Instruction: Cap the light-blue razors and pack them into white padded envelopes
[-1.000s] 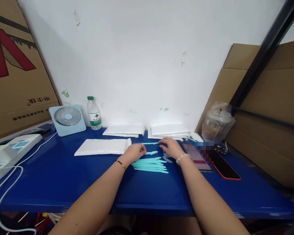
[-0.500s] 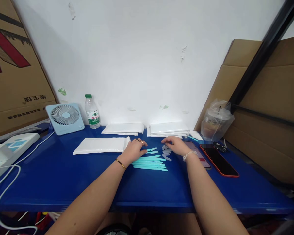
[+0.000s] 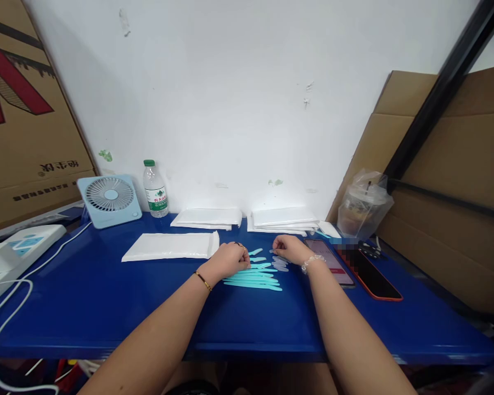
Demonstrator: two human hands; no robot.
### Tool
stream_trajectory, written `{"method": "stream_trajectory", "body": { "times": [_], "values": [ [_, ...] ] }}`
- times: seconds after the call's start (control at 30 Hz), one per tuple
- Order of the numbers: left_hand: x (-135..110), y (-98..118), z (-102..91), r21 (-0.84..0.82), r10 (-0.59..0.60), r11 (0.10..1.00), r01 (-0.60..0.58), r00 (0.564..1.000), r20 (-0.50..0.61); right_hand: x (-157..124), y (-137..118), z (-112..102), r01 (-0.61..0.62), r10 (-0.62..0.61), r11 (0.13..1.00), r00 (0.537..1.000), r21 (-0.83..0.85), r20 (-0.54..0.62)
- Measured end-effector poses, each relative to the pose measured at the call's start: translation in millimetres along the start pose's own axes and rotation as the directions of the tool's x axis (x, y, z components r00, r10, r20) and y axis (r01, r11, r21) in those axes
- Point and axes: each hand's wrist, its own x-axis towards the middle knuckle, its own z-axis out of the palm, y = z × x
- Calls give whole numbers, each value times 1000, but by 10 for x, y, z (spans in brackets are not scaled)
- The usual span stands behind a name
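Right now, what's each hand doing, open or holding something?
Left hand: fingers curled at the turquoise sticks; can't tell if gripping one.
Right hand: closed, apparently pinching a small clear piece.

Hands: two, one left hand (image 3: 227, 259), one right hand (image 3: 291, 249). Bracelets (image 3: 313, 261): two, one per wrist. Turquoise sticks (image 3: 253, 285): at least six; overlap and fingers spoil an exact tally. Small clear pieces (image 3: 280, 263): several, bunched, too small to count surely. White packets (image 3: 170, 247): one lying singly, plus two stacks by the wall, at least two per stack. Phones (image 3: 374, 277): two. Table (image 3: 107, 312): one. Fan (image 3: 111, 195): one. Bottle (image 3: 156, 195): one. Power strip (image 3: 46, 239): one. Cup (image 3: 356, 211): one, in one plastic bag (image 3: 383, 206). Printed cardboard box (image 3: 28, 144): one.
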Motion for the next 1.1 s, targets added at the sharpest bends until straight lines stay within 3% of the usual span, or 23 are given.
{"method": "stream_trajectory", "body": {
  "times": [0.1, 0.2, 0.4, 0.77, 0.93, 1.03, 1.1],
  "values": [
    [-3, -19, -4, -105, -42, 994, 37, 998, -44, -25, -24, -46, 45, -37, 990, 997, 133, -62],
    [-11, -49, -39, -219, -116, 972, 90, 988, -105, -68, -66, -112, 119, -108, 922, 993, 368, -51],
    [-18, -80, -88, -224, -151, 968, 113, 975, -160, -123, -140, -137, 133, -158, 827, 987, 546, -1],
    [-19, -95, -111, -218, -145, 970, 107, 976, -165, -125, -207, -112, 146, -153, 779, 987, 609, -42],
    [-2, -66, -67, -233, -101, 970, 61, 982, -162, -138, -328, -50, 134, -191, 765, 981, 630, 24],
    [6, -74, -37, -199, -99, 978, 67, 984, -151, -137, -330, -52, 112, -171, 820, 984, 562, 55],
    [5, -91, -35, -146, -120, 984, 101, 985, -126, -137, -249, -94, 107, -112, 908, 994, 405, -12]
  ]
}}
